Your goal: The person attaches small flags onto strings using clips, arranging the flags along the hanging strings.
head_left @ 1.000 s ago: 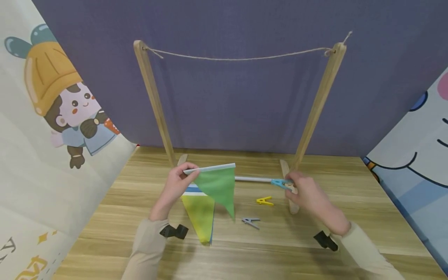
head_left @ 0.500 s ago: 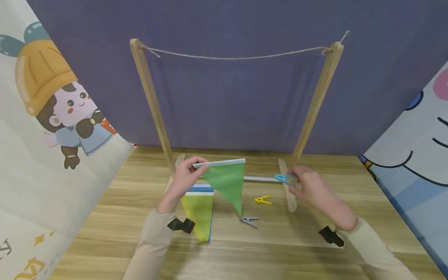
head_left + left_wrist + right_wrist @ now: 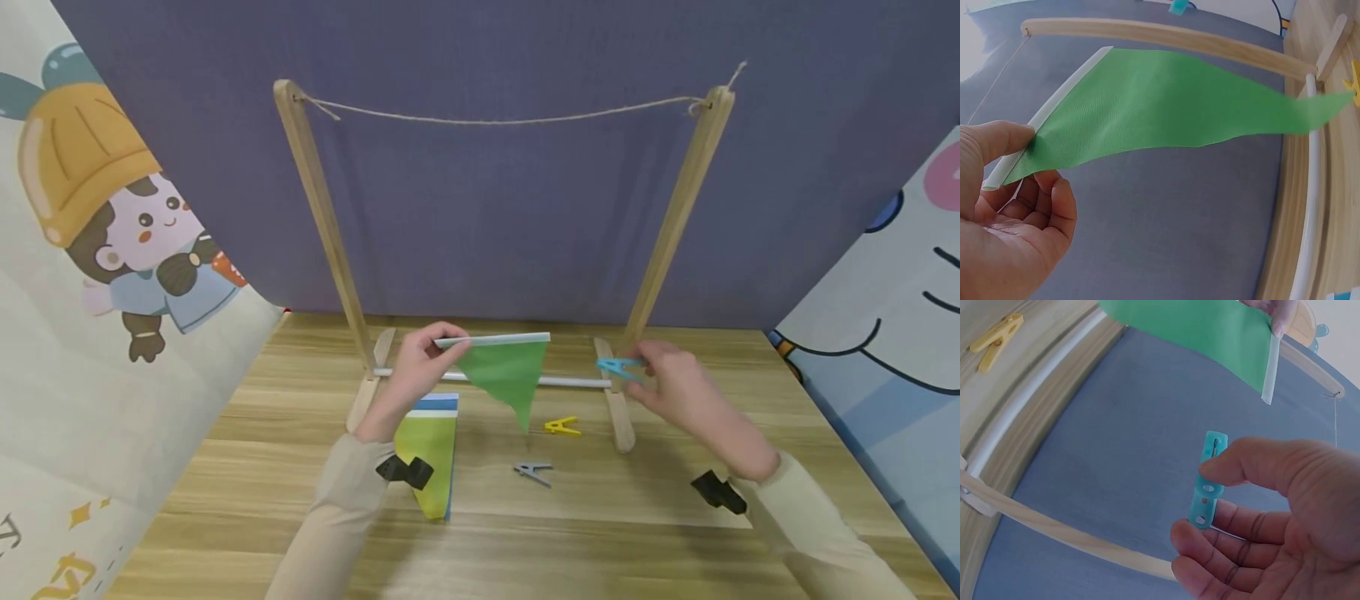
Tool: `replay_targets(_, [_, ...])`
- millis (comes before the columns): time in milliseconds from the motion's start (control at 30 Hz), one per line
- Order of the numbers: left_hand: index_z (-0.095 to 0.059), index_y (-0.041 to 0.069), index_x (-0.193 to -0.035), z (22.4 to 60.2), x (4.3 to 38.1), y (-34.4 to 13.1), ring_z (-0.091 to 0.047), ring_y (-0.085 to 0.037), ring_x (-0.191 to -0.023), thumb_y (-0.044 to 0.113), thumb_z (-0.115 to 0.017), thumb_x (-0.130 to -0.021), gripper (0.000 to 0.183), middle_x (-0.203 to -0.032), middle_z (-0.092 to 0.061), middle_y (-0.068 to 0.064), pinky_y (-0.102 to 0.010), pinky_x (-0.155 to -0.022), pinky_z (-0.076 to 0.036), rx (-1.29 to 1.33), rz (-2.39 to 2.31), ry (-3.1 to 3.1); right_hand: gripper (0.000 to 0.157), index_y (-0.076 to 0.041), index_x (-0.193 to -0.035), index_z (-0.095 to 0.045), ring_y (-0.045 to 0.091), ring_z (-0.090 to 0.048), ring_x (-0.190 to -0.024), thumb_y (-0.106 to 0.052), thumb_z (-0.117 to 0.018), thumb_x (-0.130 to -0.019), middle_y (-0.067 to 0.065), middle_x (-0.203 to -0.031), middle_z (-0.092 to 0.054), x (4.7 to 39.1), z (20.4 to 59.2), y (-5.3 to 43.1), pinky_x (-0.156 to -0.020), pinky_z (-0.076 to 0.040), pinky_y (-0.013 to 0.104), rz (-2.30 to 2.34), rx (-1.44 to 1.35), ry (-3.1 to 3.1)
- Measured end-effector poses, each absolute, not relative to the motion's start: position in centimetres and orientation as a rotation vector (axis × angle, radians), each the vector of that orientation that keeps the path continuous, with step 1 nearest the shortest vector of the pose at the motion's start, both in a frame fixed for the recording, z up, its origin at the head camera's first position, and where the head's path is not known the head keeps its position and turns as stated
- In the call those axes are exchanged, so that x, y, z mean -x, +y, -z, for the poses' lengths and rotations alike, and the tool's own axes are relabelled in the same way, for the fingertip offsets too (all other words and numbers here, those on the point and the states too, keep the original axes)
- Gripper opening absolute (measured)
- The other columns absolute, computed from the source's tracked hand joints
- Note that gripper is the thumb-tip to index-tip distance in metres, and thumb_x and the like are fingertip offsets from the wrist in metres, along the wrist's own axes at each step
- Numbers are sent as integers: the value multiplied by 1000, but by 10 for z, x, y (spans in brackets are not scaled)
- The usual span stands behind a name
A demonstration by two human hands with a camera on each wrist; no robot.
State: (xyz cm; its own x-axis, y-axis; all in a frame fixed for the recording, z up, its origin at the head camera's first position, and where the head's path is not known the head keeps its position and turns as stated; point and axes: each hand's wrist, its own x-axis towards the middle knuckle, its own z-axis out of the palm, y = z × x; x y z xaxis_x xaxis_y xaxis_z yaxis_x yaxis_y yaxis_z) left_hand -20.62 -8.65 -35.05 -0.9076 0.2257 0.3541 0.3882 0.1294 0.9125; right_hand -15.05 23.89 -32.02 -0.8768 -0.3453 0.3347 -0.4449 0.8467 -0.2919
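Observation:
My left hand pinches the white top edge of a green triangular pennant near its left end. The pennant hangs point down, raised over the table, and in the left wrist view its cloth spreads away from the thumb. On the right, my right hand holds a light blue clothespin between thumb and fingers, its front end facing the pennant. The right wrist view shows the thumb on this clothespin. Above both hands a thin string sags between two wooden posts.
Yellow and blue pennants lie stacked below my left forearm. A yellow clothespin and a grey clothespin lie on the wooden table. A white rod joins the feet of the left post and right post.
My left hand has moved right and upward with the green pennant. My right hand has lifted the blue clothespin slightly. The view has shifted a little.

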Motion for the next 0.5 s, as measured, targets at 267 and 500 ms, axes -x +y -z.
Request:
replay_targets(267, [-65, -7, -92, 347, 212, -74, -49, -6, -60, 3, -65, -87, 11, -88, -64, -11, -19, -55, -41, 676, 1913, -2214, 24, 3, -91, -59, 29, -59, -70, 1, -73, -72, 15, -81, -60, 154, 313, 247, -56, -49, 40, -488, -574, -2700])
replay_targets(500, [-66, -5, -93, 336, 216, -66, -46, -6, -58, 5, -65, -87, 11, -86, -63, -6, -20, -53, -38, 697, 1898, -2213, 26, 6, -94, -59, 32, -60, -71, -1, -73, -73, 21, -85, -60, 154, 303, 251, -57, -51, 41, -475, -558, -2707])
